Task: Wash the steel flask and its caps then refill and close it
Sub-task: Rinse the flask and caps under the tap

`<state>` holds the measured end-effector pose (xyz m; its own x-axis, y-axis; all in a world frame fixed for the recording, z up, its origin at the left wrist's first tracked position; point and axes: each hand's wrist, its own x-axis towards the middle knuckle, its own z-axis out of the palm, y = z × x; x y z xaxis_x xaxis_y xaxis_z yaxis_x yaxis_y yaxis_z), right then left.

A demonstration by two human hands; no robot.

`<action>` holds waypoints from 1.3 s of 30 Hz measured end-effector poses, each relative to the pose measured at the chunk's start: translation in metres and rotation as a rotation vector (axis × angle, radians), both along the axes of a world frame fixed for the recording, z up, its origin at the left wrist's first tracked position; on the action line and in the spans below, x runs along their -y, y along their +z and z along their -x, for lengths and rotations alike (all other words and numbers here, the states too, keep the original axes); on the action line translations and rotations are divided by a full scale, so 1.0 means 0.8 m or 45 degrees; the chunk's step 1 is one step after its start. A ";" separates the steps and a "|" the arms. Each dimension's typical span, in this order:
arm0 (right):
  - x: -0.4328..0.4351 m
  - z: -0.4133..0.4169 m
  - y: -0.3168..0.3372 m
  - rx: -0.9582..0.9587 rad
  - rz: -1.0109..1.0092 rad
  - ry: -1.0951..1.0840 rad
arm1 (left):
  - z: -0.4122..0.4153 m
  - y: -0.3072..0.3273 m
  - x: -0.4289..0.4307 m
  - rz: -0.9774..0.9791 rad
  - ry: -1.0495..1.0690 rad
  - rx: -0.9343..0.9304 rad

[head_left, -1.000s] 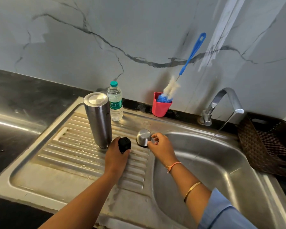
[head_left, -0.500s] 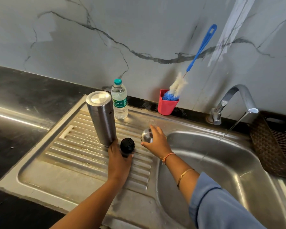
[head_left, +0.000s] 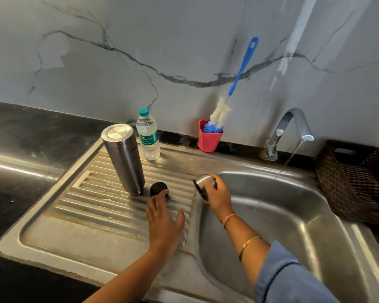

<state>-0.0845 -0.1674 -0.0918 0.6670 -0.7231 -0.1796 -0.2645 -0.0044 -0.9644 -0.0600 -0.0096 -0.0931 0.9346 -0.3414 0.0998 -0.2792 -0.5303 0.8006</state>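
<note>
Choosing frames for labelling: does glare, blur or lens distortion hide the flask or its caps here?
Head view: wide-angle bending curves the sink rim; a bright reflection streaks the marble wall upper right; the steel cap in the right hand is slightly motion-blurred; the steel flask and black cap read sharp.

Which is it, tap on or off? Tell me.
On. A thin stream of water runs from the spout of the tap down into the sink basin.
</note>
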 end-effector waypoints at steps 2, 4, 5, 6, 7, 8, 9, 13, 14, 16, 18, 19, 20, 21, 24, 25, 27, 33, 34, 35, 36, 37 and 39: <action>0.011 0.019 0.011 0.119 -0.421 -0.176 | 0.010 0.003 0.016 0.027 -0.085 0.033; 0.027 0.040 0.023 0.224 -0.781 -0.310 | 0.017 0.005 0.036 0.065 -0.174 0.064; 0.036 0.051 0.027 0.250 -0.921 -0.329 | 0.021 0.006 0.047 0.085 -0.218 0.075; 0.044 0.060 0.029 0.263 -1.017 -0.327 | 0.024 0.008 0.058 0.099 -0.264 0.078; 0.054 0.070 0.031 0.270 -1.074 -0.318 | 0.029 0.012 0.073 0.106 -0.313 0.076; 0.064 0.079 0.031 0.264 -1.106 -0.315 | 0.033 0.016 0.086 0.111 -0.364 0.077; 0.075 0.087 0.032 0.252 -1.129 -0.310 | 0.038 0.019 0.102 0.121 -0.419 0.075; 0.110 0.111 0.042 0.176 -1.166 -0.287 | 0.046 0.030 0.163 0.080 -0.635 0.118; 0.120 0.115 0.044 0.154 -1.158 -0.285 | 0.049 0.035 0.179 0.043 -0.683 0.160; 0.137 0.122 0.045 0.148 -1.157 -0.325 | 0.055 0.048 0.208 -0.045 -0.793 0.168; 0.158 0.126 0.046 0.179 -1.189 -0.377 | 0.061 0.061 0.235 -0.174 -0.889 0.096; 0.167 0.126 0.047 0.178 -1.175 -0.391 | 0.063 0.063 0.249 -0.220 -0.908 0.061; 0.175 0.125 0.050 0.144 -1.114 -0.402 | 0.064 0.065 0.261 -0.226 -0.904 0.053; 0.181 0.123 0.054 0.095 -1.014 -0.400 | 0.061 0.061 0.273 -0.210 -0.891 0.048; 0.197 0.116 0.069 -0.042 -0.481 -0.396 | 0.053 0.057 0.307 -0.011 -0.852 -0.134; 0.201 0.116 0.072 -0.109 -0.227 -0.370 | 0.051 0.058 0.315 0.070 -0.816 -0.285; 0.211 0.121 0.070 -0.214 0.299 -0.203 | 0.047 0.063 0.332 0.185 -0.715 -0.611; 0.225 0.121 0.057 -0.707 1.280 0.190 | 0.042 0.076 0.351 0.426 -0.634 -1.008; 0.229 0.119 0.062 -0.757 1.310 0.164 | 0.040 0.073 0.349 0.391 -0.687 -0.944; 0.236 0.117 0.069 -0.785 1.240 0.179 | 0.039 0.069 0.348 0.351 -0.761 -0.888; 0.246 0.115 0.076 -0.811 1.062 0.238 | 0.038 0.065 0.344 0.324 -0.835 -0.855; 0.254 0.113 0.087 -0.800 0.780 0.288 | 0.036 0.061 0.340 0.309 -0.898 -0.848; 0.261 0.110 0.102 -0.779 0.359 0.354 | 0.032 0.061 0.335 0.296 -0.950 -0.863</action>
<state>-0.1721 -0.3762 -0.0101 0.6726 -0.6156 -0.4107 -0.7088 -0.3764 -0.5966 -0.0853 -0.2779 -0.0439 0.3777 -0.8966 -0.2311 0.0739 -0.2196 0.9728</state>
